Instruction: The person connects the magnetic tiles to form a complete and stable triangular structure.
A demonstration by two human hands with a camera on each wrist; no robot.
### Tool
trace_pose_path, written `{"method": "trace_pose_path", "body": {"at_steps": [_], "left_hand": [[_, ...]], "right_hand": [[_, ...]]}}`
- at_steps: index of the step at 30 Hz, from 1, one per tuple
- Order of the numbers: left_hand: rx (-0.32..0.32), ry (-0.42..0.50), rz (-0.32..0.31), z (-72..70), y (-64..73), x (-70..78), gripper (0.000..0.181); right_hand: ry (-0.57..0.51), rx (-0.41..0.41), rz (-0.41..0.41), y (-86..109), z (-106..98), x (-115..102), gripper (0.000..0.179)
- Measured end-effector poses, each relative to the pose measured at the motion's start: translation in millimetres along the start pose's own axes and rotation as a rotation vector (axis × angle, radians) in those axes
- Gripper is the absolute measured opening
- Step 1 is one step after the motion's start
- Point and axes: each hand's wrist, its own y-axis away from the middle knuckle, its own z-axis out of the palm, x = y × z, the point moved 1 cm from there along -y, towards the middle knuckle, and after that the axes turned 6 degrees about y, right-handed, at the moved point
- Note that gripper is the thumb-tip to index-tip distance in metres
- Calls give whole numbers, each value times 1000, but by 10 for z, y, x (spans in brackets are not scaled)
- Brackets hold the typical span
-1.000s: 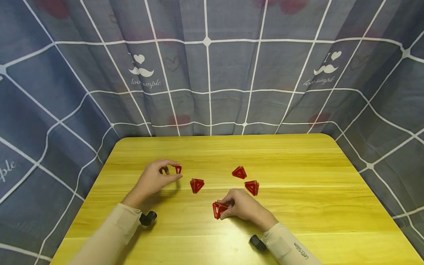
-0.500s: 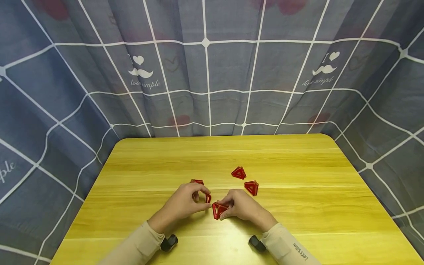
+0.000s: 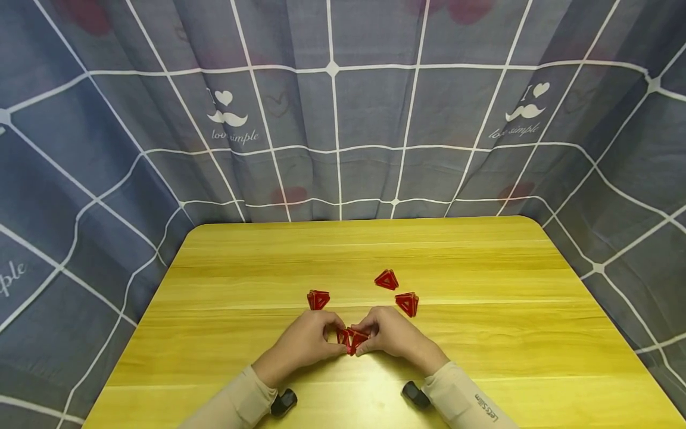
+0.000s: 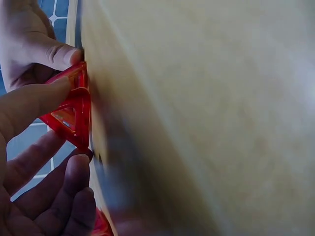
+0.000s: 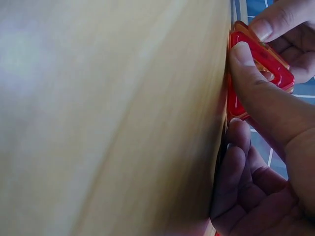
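Note:
In the head view, my left hand [image 3: 302, 342] and right hand [image 3: 399, 336] meet at the table's near middle. A small translucent red triangle tile [image 3: 342, 337] is pinched between my left thumb and fingers. My right thumb and fingers grip a red triangular piece [image 3: 360, 339] made of similar tiles, low at the tabletop. The two overlap in the head view, edge beside edge. In the left wrist view, the red tile [image 4: 74, 129] stands tilted with an open centre, my left thumb on its face. My right thumb presses a red face [image 5: 235, 101] in the right wrist view.
Just beyond my left hand sits a red pyramid-like piece [image 3: 318, 300]. Two similar ones, a farther piece [image 3: 387, 279] and a nearer piece [image 3: 407, 304], stand behind my right hand. Under everything is a yellow wood-grain table [image 3: 482, 345], with a checked curtain [image 3: 364, 119] behind it.
My left hand has carried its red tile rightward and nearer, from the table's left side up against the piece in my right hand. My right hand has stayed in place.

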Motion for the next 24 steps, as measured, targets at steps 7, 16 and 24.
{"method": "trace_pose_path", "body": {"at_steps": [7,16,24], "left_hand": [[-5,-20,13,25,-7,43,27],[-12,-92,23,34,6,92,44],[11,-174,87,72,-7,91,39]], "right_hand": [[0,3,-8,-6,1,-1,43],[-50,10,6,7,24,27,43],[-95,27,24,42,6,87,26]]}}
